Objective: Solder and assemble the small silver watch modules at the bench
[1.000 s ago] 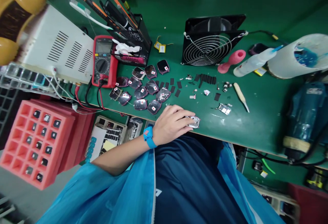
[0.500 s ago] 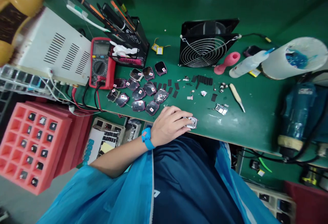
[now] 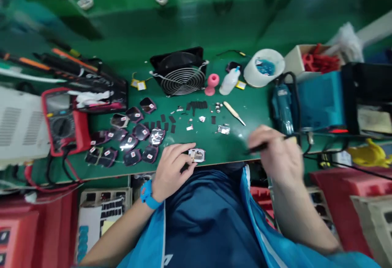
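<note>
The opened watch case (image 3: 197, 155) lies at the bench's front edge, pinched between my left hand's (image 3: 175, 170) thumb and fingers. My right hand (image 3: 280, 155) grips a blurred dark tool (image 3: 259, 148). Between my hands and the fan (image 3: 183, 81) lie black pads (image 3: 198, 105) and a circuit board (image 3: 223, 129).

Right hand's dark tool (image 3: 259, 148), motion-blurred
</note>
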Action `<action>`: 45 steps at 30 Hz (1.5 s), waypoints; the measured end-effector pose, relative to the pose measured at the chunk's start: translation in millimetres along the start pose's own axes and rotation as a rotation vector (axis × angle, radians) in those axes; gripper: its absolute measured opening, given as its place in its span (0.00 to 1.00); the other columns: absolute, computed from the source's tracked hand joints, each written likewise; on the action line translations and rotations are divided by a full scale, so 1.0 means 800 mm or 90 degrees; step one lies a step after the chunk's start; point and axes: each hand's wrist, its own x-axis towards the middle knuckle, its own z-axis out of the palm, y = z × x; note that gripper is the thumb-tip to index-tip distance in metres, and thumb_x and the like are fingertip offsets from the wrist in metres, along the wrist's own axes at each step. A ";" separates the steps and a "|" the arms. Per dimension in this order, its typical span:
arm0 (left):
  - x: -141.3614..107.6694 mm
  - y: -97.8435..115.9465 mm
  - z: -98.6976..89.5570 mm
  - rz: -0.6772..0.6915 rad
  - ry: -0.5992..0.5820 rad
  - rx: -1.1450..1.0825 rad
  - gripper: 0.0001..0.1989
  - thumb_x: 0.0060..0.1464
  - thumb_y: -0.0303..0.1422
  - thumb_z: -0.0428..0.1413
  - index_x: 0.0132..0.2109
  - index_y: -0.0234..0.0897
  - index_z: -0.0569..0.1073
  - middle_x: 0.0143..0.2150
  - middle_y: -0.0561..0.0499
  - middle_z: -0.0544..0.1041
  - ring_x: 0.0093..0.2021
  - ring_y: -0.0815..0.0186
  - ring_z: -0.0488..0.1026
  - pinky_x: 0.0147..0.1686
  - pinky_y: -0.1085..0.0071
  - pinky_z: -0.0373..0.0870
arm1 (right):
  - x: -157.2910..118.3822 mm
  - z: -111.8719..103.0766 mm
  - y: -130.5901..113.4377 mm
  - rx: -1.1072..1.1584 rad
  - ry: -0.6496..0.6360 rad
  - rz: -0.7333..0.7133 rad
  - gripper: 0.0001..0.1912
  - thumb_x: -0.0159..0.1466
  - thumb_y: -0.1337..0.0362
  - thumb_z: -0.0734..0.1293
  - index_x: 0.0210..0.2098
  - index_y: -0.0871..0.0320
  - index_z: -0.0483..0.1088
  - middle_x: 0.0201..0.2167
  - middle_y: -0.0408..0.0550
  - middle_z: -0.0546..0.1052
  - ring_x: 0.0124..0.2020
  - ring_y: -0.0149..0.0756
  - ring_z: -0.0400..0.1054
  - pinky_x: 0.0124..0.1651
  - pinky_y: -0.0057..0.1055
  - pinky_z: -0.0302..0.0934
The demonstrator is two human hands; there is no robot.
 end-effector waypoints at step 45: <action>0.022 -0.007 0.003 0.084 -0.076 0.050 0.11 0.62 0.29 0.62 0.51 0.40 0.76 0.52 0.45 0.79 0.49 0.58 0.75 0.49 0.60 0.72 | -0.012 0.072 0.020 0.114 0.006 0.000 0.05 0.69 0.70 0.69 0.39 0.58 0.79 0.39 0.51 0.84 0.42 0.38 0.79 0.47 0.35 0.74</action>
